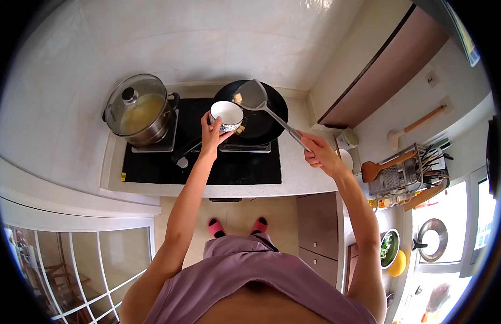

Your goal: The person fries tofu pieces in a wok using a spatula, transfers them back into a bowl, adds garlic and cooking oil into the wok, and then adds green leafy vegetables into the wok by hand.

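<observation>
My left hand (211, 135) grips a small white bowl (227, 112) with a blue pattern on its outside, held over the left part of a black frying pan (266, 127). My right hand (320, 155) is wrapped round the long grey handle of a spatula (252, 96). The spatula's broad blade is over the pan, close to the bowl's right side. A pale yellowish piece of food (238, 98) is at the blade's left edge, and more pieces show below the bowl, partly hidden by it. The bowl's inside looks white, with no food visible.
On the left burner of the black stove (207, 171) stands a steel pot (148, 132) with a glass lid over yellowish contents. The pan's handle (184, 156) points toward the lower left. A utensil rack (401, 175) and a bowl of greens (390, 248) are at the right.
</observation>
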Action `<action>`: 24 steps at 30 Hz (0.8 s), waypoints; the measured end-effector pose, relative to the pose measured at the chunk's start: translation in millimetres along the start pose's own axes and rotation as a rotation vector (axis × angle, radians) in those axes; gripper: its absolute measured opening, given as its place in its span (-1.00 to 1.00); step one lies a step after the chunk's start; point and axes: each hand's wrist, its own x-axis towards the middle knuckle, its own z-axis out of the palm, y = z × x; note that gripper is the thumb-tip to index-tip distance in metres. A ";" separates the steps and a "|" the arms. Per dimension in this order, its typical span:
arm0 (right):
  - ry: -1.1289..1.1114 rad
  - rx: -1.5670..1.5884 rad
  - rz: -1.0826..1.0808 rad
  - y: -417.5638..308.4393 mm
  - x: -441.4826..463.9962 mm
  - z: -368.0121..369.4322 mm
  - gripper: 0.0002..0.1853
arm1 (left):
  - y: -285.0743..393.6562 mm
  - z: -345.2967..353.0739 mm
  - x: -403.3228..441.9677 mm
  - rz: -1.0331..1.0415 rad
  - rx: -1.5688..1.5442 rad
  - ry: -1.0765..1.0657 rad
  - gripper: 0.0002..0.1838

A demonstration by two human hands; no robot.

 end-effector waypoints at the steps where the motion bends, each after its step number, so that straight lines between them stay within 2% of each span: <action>1: 0.020 -0.092 -0.033 -0.8 -4.3 2.6 -0.55 | -2.5 2.9 1.2 0.012 -0.019 -0.017 -0.40; 3: 0.041 -0.186 -0.064 8.3 -7.0 7.7 -0.57 | -8.3 6.2 1.9 0.021 -0.040 -0.034 -0.39; 5: 0.318 -0.933 -0.648 24.7 -2.6 12.8 -0.62 | -13.1 7.1 0.8 0.028 -0.062 -0.038 -0.38; 9: 0.325 -1.066 -0.596 20.2 -9.0 19.5 -0.61 | -14.4 9.3 -7.6 0.027 -0.081 -0.037 -0.36; 11: 0.294 -0.877 -0.604 22.3 -1.2 13.0 -0.64 | -14.3 8.2 -9.9 0.032 -0.084 -0.048 -0.38; 12: 0.289 -0.877 -0.601 18.8 -0.4 7.6 -0.64 | -11.6 7.5 -13.7 0.031 -0.085 -0.044 -0.38; 14: 0.160 -0.246 -0.117 5.1 0.1 -6.3 -0.61 | -4.3 6.2 -26.5 0.013 -0.073 0.004 -0.41; 15: 0.174 -0.197 -0.105 -3.3 1.6 -8.9 -0.69 | -4.1 2.2 -33.0 0.010 -0.074 0.006 -0.41; 19: 0.081 -0.276 0.072 -12.2 49.8 -57.8 -0.81 | 1.7 -26.8 -64.9 0.037 -0.087 0.063 -0.44; 20: 0.023 -0.264 0.194 -12.0 62.7 -66.2 -0.85 | 3.2 -33.8 -74.6 0.044 -0.076 0.081 -0.45; 21: -0.036 -0.253 0.314 -14.8 72.0 -70.6 -0.83 | 3.8 -41.0 -83.5 0.043 -0.078 0.081 -0.45; 22: -0.036 -0.254 0.315 -20.5 78.5 -68.7 -0.83 | 4.1 -48.3 -91.8 0.065 -0.051 0.096 -0.45; 24: -0.125 -0.436 0.484 -29.8 92.7 -56.6 -0.83 | 5.5 -61.3 -105.1 0.086 -0.028 0.115 -0.46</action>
